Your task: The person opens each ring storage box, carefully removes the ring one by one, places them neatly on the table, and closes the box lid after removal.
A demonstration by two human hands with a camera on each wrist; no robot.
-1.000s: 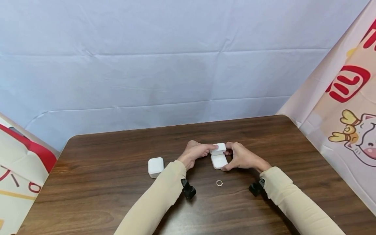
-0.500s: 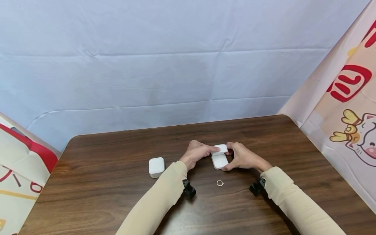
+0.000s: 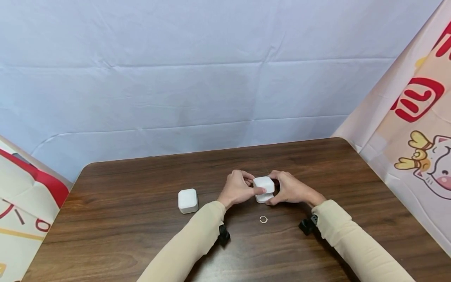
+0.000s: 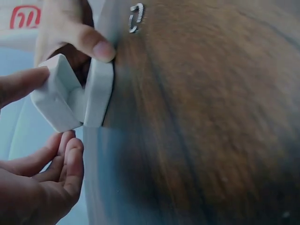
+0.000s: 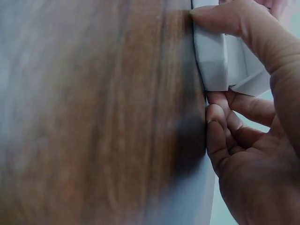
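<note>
A small white hinged box [image 3: 263,185], like a ring box, stands on the table between both hands. Its lid is partly lowered over the base, and a gap shows between them in the left wrist view. My left hand [image 3: 239,189] has its thumb [image 4: 23,85] on the lid, with the fingers curled near the hinge side. From the right, my right hand [image 3: 290,190] grips the base [image 4: 99,91] between thumb and fingers. In front of the box lies a small silver open ring [image 3: 263,219], touched by neither hand.
A second white box [image 3: 188,201], closed, sits to the left of my left hand. The brown wooden table [image 3: 134,231] ends at a pale cloth backdrop [image 3: 197,86]. Printed cloths hang on both sides.
The lid has swung forward and down from standing upright toward the base. My left hand has turned, bringing its thumb to the lid's front. The right hand keeps its hold.
</note>
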